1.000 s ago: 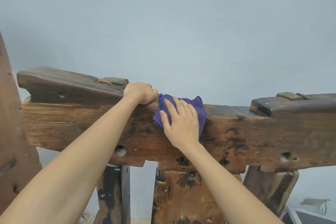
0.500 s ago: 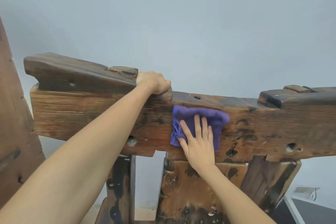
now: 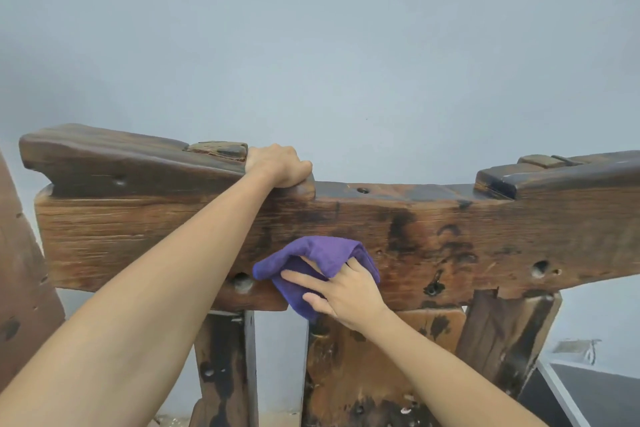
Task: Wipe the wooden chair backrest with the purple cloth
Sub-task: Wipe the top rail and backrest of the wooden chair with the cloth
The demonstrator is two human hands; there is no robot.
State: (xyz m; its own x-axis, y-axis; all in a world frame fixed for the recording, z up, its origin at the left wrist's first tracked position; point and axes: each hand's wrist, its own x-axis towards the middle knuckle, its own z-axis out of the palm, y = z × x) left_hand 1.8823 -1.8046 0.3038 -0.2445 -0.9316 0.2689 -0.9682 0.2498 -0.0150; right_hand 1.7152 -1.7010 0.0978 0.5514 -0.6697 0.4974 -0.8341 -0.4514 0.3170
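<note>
The wooden chair backrest (image 3: 467,239) is a thick, dark-stained horizontal beam across the middle of the view, carried on upright slats. My left hand (image 3: 277,166) grips its top edge, left of centre. The purple cloth (image 3: 322,256) lies bunched against the front face of the beam near its lower edge. My right hand (image 3: 343,291) presses on the cloth with its fingers spread, and a fold of the cloth covers the fingertips.
A pale grey-blue wall (image 3: 329,45) stands right behind the chair. Upright wooden slats (image 3: 225,367) hang below the beam with gaps between them. Another wooden piece (image 3: 20,270) rises at the left edge. A dark floor patch with a pale strip (image 3: 588,395) lies at the lower right.
My right hand has slid the purple cloth down from the beam's top edge to its lower front face, and the cloth has bunched over the fingers. My left hand keeps its grip.
</note>
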